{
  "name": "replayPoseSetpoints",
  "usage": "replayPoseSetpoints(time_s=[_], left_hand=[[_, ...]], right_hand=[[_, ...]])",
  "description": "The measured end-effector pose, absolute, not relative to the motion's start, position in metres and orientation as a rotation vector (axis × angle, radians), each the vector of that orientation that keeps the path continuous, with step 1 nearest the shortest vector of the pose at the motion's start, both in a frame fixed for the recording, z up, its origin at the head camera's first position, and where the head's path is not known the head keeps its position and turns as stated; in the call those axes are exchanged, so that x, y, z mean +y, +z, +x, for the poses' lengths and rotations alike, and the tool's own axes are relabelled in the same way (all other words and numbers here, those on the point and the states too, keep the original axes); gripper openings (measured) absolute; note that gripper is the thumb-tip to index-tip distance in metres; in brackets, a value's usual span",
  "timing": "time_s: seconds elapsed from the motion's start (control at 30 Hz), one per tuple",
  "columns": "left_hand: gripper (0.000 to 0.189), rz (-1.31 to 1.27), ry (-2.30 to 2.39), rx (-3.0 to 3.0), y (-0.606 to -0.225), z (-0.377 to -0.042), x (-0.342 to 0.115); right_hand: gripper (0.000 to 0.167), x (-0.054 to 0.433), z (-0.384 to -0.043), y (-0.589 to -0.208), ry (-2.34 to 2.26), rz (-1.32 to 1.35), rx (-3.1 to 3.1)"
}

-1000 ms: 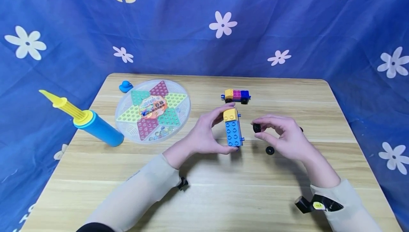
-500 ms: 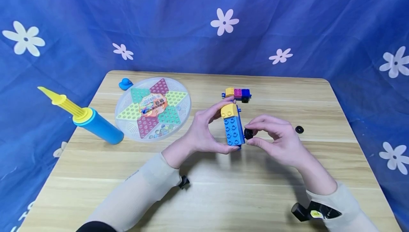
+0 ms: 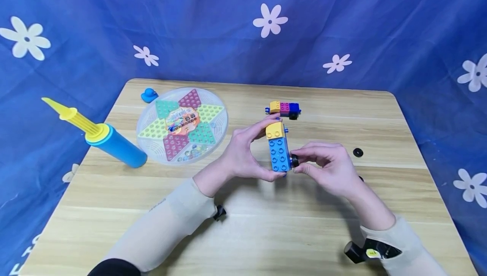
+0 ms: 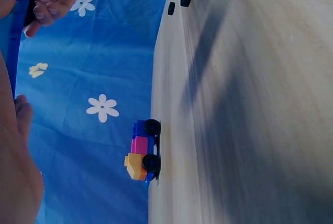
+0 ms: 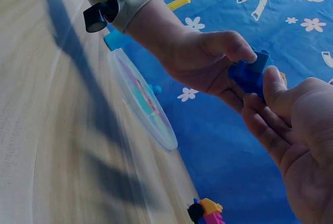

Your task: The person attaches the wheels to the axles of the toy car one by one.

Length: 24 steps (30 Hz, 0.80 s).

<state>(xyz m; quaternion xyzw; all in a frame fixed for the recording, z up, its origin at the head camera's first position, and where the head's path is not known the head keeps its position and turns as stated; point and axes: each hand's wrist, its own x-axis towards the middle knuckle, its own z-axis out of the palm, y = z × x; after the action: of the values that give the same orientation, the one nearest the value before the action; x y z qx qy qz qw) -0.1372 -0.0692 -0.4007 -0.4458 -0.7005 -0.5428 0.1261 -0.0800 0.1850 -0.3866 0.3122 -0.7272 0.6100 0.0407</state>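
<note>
My left hand (image 3: 243, 153) holds a toy car body by its two ends, thumb at the near end and fingers at the far end. A yellow brick (image 3: 274, 130) and a longer blue brick (image 3: 279, 154) sit on its blue base, studs facing up. Between thumb and fingers, my right hand (image 3: 330, 167) pinches a black wheel (image 3: 294, 160) against the near peg on the body's right side. The far peg (image 3: 286, 130) on that side is bare. In the right wrist view, the fingers hide the wheel, and the blue base (image 5: 253, 75) shows between both hands.
Loose black wheels lie on the table; one (image 3: 358, 152) is right of my right hand. A finished small toy car (image 3: 284, 108) stands behind. To the left are a Chinese checkers board (image 3: 182, 157), a blue rubber duck (image 3: 149, 95) and a blue-yellow hand pump (image 3: 118, 145).
My right hand has moved left with the wheel, bringing it from apart to against the car body's near peg. My left hand keeps its hold and has barely moved.
</note>
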Motion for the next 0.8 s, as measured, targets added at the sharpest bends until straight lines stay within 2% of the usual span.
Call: replayPoseSetpoints(time_s=[0.27, 0.53, 0.8], left_hand=[[0.117, -1.287, -1.574, -2.003, -0.4014, -0.1363, -0.0656], [0.117, -1.291, -1.554, -1.958, -0.4036, -0.1362, -0.0635], [0.116, -1.263, -1.625, -1.909, -0.4053, -0.1357, -0.0629]], right_hand=[[0.041, 0.185, -0.0801, -0.3835, 1.85, 0.936, -2.209], [0.041, 0.1842, -0.0812, -0.3835, 1.645, 1.044, -2.188], [0.042, 0.1818, -0.0796, -0.3852, 1.804, 0.946, -2.189]])
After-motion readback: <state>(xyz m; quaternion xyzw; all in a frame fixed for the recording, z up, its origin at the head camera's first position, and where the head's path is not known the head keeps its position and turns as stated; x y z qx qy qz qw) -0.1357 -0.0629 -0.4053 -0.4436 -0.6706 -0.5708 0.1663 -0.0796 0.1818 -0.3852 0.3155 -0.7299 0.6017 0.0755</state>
